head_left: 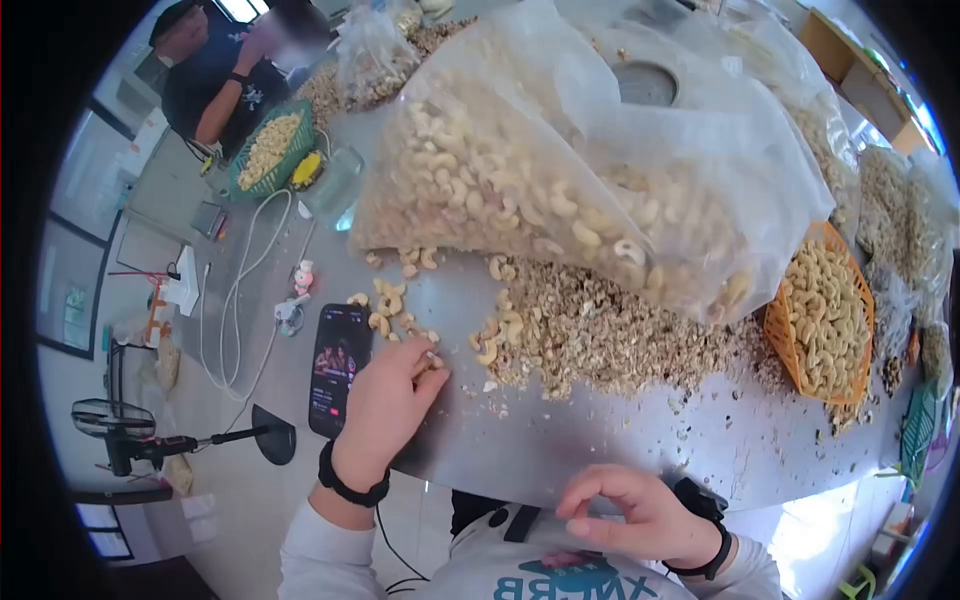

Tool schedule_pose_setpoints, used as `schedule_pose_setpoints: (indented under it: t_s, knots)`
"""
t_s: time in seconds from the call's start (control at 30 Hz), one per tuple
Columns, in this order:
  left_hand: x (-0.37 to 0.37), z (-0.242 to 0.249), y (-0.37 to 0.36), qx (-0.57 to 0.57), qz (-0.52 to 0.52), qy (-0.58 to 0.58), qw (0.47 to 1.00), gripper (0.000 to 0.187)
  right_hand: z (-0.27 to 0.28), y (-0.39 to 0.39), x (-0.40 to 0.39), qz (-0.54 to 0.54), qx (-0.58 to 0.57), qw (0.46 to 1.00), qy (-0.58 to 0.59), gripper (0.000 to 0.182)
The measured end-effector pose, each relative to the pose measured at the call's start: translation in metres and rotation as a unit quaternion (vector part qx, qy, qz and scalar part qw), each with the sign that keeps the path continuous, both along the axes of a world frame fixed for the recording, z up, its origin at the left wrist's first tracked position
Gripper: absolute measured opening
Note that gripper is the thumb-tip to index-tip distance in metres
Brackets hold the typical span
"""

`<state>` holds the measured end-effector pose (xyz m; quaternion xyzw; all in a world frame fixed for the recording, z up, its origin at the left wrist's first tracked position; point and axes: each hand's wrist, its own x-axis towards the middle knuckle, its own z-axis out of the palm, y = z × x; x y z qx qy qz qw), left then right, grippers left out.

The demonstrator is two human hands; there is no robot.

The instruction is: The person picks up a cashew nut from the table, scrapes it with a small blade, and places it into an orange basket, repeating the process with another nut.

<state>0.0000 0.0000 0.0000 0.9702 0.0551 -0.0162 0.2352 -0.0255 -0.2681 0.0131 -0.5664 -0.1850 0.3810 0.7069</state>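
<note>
Pale curved cashew nuts [388,299]: some seem left loose on grey metal worktop [450,450].
Orange plastic basket [781,335]: looks filled.
Translucent plastic bag [480,180]: holds many more.
Left hand [385,400]: grip together on one nut.
Right hand [640,515]: grip apart.

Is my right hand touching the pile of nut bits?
Apart. The head view shows the right hand near the table edge, with a strip of mostly bare table between it and the pile.
</note>
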Motion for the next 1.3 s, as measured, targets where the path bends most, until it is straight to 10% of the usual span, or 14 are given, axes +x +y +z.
schedule_pose_setpoints:
  t_s: [0.47, 1.3]
  knots:
    - [-0.036, 0.012, -0.034, -0.130, 0.027, 0.055, 0.990, 0.036, 0.009, -0.015, -0.011, -0.053, -0.080, 0.975, 0.201, 0.013]
    - [-0.028, 0.023, -0.021, -0.189, -0.034, 0.073, 0.979, 0.026, 0.005, 0.007, 0.004, -0.038, -0.015, 0.999, 0.008, 0.012]
